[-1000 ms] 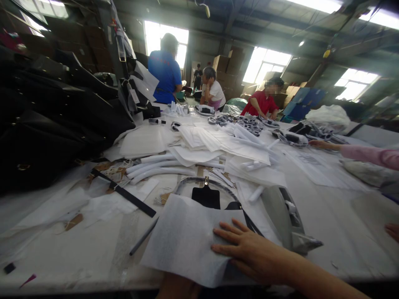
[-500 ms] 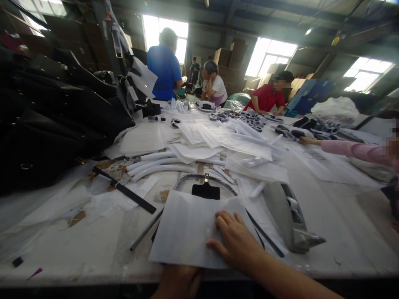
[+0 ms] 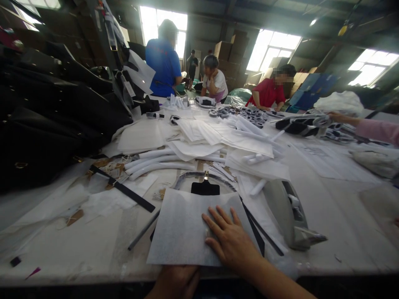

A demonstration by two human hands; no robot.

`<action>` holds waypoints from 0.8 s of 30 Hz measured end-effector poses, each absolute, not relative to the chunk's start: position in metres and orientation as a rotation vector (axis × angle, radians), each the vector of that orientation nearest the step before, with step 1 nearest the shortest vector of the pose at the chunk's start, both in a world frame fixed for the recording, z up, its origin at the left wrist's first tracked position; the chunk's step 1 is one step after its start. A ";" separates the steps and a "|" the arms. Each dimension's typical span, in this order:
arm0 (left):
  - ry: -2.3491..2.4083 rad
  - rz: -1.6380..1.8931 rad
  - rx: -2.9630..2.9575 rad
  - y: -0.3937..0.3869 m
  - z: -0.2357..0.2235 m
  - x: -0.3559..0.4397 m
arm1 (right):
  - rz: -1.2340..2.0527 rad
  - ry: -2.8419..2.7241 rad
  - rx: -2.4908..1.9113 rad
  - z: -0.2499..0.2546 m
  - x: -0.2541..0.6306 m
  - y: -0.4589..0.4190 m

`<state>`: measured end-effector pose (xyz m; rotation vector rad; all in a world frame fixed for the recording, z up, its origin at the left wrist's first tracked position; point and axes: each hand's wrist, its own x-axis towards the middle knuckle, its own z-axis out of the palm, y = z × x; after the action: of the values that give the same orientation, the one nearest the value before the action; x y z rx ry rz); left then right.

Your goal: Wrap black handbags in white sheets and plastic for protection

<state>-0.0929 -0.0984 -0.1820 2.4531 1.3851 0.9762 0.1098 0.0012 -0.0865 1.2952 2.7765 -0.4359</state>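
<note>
A white foam sheet (image 3: 176, 228) lies over a black bag (image 3: 259, 243) at the table's near edge; most of the bag is hidden. Beyond the sheet shows a black tab (image 3: 205, 188) with a gold clasp (image 3: 206, 176), and a plastic-wrapped handle (image 3: 183, 177) arches behind it. My right hand (image 3: 232, 238) presses flat on the sheet's right half, fingers spread. Below the near edge of the sheet is my left hand (image 3: 177, 278), its fingers largely hidden under the sheet or bag, so its grip does not show.
A grey tape dispenser (image 3: 280, 211) stands to the right. White foam tubes (image 3: 156, 164) and stacked foam sheets (image 3: 199, 135) lie beyond. Black bags (image 3: 52, 133) pile up at left, near a black strap (image 3: 124, 189). A co-worker's pink sleeve (image 3: 378, 131) reaches in from the right.
My right hand has flattened and spread its fingers on the sheet. The sheet has shifted slightly left. At right, the co-worker's hand has moved farther back over the wrapped dark items.
</note>
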 end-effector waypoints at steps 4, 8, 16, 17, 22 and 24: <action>1.355 0.973 2.602 -0.096 -0.174 -0.098 | -0.417 2.796 1.325 -0.091 0.111 0.001; 1.337 0.947 2.602 -0.092 -0.166 -0.097 | -0.365 2.756 1.429 -0.090 0.111 0.003; 1.307 0.887 2.553 -0.093 -0.168 -0.099 | -0.360 2.838 1.342 -0.089 0.116 0.006; 1.311 0.871 2.562 -0.093 -0.168 -0.100 | -0.362 2.841 1.332 -0.088 0.117 0.007; 1.345 0.776 2.639 -0.092 -0.163 -0.100 | -0.388 2.838 1.292 -0.087 0.118 0.010; 1.376 0.769 2.665 -0.092 -0.158 -0.099 | -0.388 2.836 1.294 -0.088 0.118 0.010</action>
<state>-0.0986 -0.0924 -0.1577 2.6653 1.3758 0.7691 0.1179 0.0102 -0.0879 1.2938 2.8363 -0.3875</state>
